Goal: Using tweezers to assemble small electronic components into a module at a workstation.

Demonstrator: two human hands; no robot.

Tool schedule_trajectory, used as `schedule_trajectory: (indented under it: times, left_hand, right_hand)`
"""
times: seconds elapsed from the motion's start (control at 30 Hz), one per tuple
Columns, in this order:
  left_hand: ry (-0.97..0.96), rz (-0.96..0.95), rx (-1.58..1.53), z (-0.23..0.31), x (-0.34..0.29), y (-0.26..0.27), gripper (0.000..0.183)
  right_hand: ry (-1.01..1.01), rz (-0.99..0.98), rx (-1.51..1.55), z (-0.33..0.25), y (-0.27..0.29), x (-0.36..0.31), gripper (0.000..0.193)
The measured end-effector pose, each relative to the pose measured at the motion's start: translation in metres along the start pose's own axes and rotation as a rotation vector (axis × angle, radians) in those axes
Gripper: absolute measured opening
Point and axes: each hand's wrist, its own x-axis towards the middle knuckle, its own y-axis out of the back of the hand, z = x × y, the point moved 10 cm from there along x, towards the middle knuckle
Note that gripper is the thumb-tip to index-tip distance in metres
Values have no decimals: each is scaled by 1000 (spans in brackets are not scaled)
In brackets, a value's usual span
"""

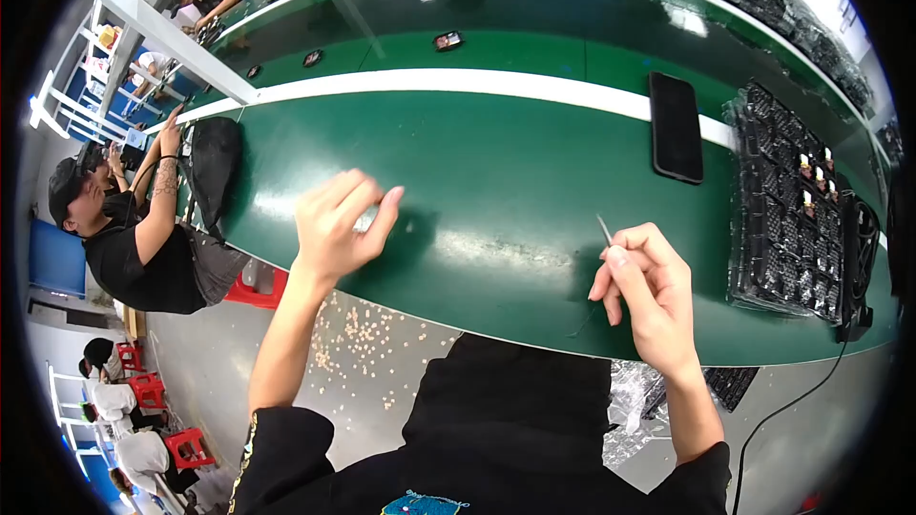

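Above the green table, my left hand is slightly blurred. Its fingers are curled and the thumb stands apart from them; nothing shows in its grip. My right hand is further right, near the table's front edge. Thumb and fingertips pinch a thin, pointed metal tool that points up and to the left; the rest of it is hidden in the hand. Beyond that hand lies a black smartphone, partly across the white strip. To its right is a stack of black trays with clear plastic and several small whitish-orange parts.
A black cable lies beside the trays and hangs off the edge. Small dark devices sit on the green belt behind the white strip. A black bag and a seated co-worker are at the left. Pale bits litter the floor.
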Motion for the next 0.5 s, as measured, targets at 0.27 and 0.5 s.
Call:
schedule_trajectory:
  times: [0.27, 0.5]
  left_hand:
    - [117, -178, -133, -157, 124, -164, 58]
    - [88, -224, -328, -128, 150, -193, 30]
  right_hand:
    - [219, 12, -357, -23, 8, 55, 24]
    - [312, 48, -418, -24, 27, 82, 21]
